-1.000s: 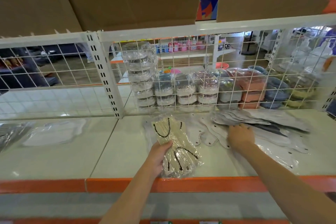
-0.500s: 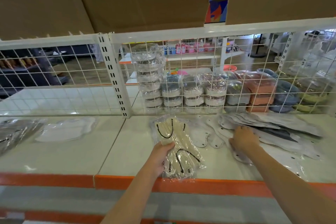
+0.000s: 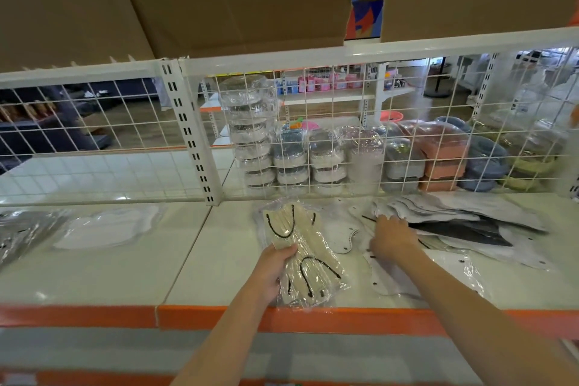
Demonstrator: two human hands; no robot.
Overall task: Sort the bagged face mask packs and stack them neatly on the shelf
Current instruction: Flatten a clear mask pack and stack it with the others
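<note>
On the white shelf (image 3: 219,263) with its orange front edge, the left hand (image 3: 272,269) grips a clear bag of cream masks with black ear loops (image 3: 300,255), thumb on top, fingers hidden beneath. The right hand (image 3: 390,236) lies palm down, fingers bent, on a loose spread of grey and white mask packs (image 3: 454,222); whether it pinches one I cannot tell. Another white pack (image 3: 103,227) lies well to the left, before the wire mesh back (image 3: 94,122).

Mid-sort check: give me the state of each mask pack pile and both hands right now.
Left hand: grips the cream mask pack.
Cream mask pack: bagged, flat on the shelf.
Right hand: resting on the grey and white packs.
Grey and white packs: fanned out, unstacked.
White pack: lying flat, apart.
</note>
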